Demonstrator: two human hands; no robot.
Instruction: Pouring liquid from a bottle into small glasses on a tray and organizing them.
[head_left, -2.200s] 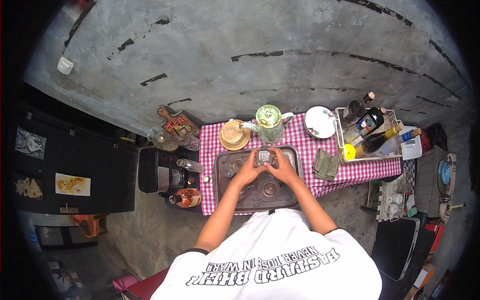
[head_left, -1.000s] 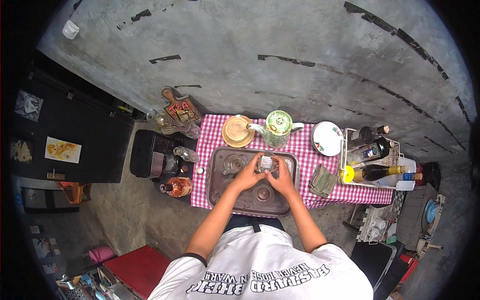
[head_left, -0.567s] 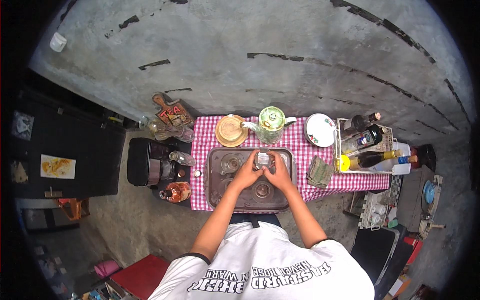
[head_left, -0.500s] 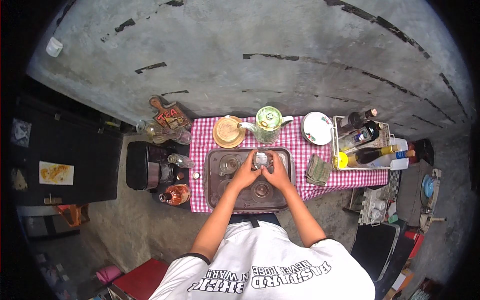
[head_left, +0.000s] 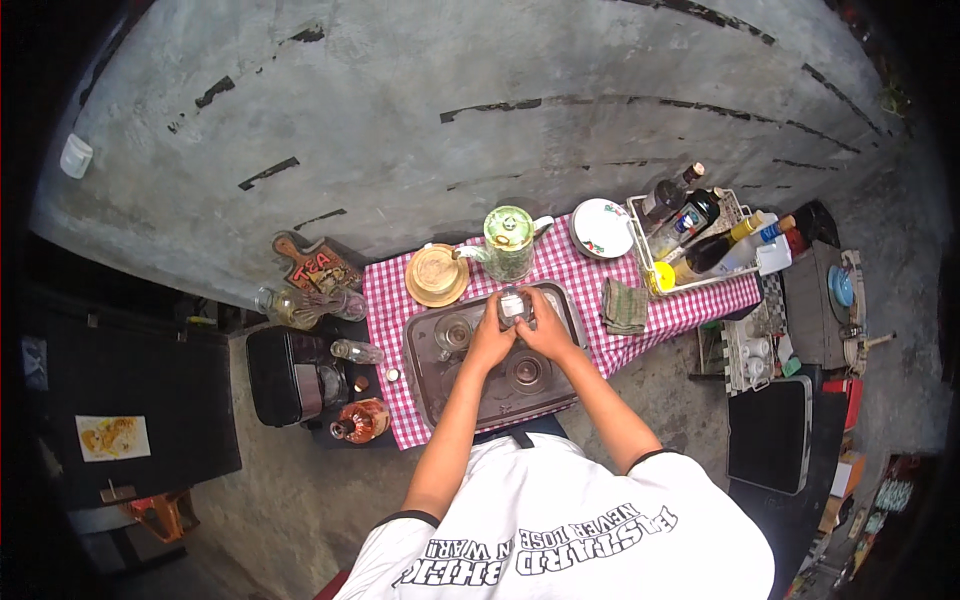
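My left hand (head_left: 491, 338) and my right hand (head_left: 543, 328) are both closed around a clear drinking glass (head_left: 513, 304), one on each side, fingers wrapped about it. They hold it over the far half of a brown serving tray (head_left: 480, 410); whether its base touches the tray is hidden. A clear glass on a saucer (head_left: 453, 333) stands on the tray to the left of my left hand. Nearer to me, below my right hand, is another glass on a saucer (head_left: 528, 372). My forearms cover part of the tray.
A green patterned teapot (head_left: 510, 240) stands behind the tray on a checked cloth (head_left: 385, 320), beside stacked wooden plates (head_left: 437, 275). White plates (head_left: 602, 228), a folded green cloth (head_left: 625, 306) and a bottle rack (head_left: 700, 283) lie rightward. Bottles (head_left: 360, 420) and a black appliance (head_left: 282, 375) flank the left.
The whole view has tilted and shifted, so the table appears slanted. Both hands stay around the glass, with little visible movement against the tray.
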